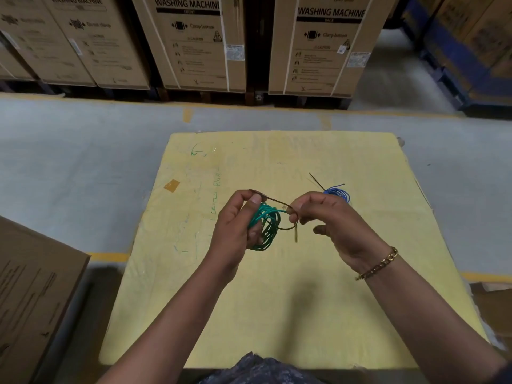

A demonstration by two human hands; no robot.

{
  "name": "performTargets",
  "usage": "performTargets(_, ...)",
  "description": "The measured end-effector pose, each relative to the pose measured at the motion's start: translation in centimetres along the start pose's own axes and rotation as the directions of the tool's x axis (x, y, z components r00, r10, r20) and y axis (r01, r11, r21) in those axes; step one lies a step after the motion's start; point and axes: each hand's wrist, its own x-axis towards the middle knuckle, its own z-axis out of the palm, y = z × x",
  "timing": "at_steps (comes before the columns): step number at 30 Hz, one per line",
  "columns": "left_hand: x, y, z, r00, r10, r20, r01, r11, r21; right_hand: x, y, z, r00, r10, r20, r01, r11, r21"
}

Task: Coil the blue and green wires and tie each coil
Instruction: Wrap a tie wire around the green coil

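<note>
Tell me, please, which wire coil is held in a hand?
The green coil, gripped by the left hand; the blue coil lies on the yellow board behind the right hand.

You are holding a wire coil [267, 225] above the middle of the board [277, 314], with your left hand [235, 225] gripping its left side and your right hand [338, 225] sitting just to its right. A tie strip [277, 202] is running over the top of the coil from your left thumb to your right fingers, and its end is hanging down beside the coil's right edge. The second coil [339, 193] is lying on the board just behind your right hand. A carton [33, 295] is standing off the board's near left corner, and a row of boxes [194, 42] is standing across the floor beyond its far edge
</note>
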Motion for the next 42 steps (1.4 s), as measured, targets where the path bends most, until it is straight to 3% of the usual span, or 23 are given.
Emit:
performTargets(7,-0.3,-1.1,0.5,0.996,-0.053,0.073,0.056,0.998,-0.033,0.6,0.7,1.5,0.996,-0.070,-0.047,0.071,0.997,0.040)
performTargets(10,-0.2,-0.9,-0.2,0.996,-0.065,0.054,0.070,0.993,-0.092,0.6,0.5,0.3,0.998,-0.027,0.060,0.030,0.998,-0.058)
performTargets(15,0.0,-0.8,-0.2,0.998,-0.024,0.061,0.018,0.995,0.100,1.6,0.4,-0.6,0.998,-0.043,0.046,0.047,0.996,-0.080)
performTargets(20,-0.2,-0.9,0.3,0.997,-0.013,0.075,0.002,0.989,0.145,3.0,0.9,0.3,1.000,-0.021,0.015,0.022,0.994,-0.108)
performTargets(26,-0.3,-1.3,0.1,0.989,-0.105,0.105,0.107,0.994,-0.008,2.8,0.8,-0.3,0.997,-0.065,0.038,0.069,0.992,-0.108)
performTargets(33,-0.1,-1.7,0.4,0.975,-0.160,0.155,0.158,0.987,0.022,3.8,1.0,-0.5,0.985,-0.107,0.132,0.133,0.969,-0.210)
performTargets(42,-0.1,-1.6,0.2,0.911,-0.301,0.283,0.351,0.925,-0.144,5.1,0.9,-1.0,0.943,0.044,0.330,-0.005,0.993,-0.117)
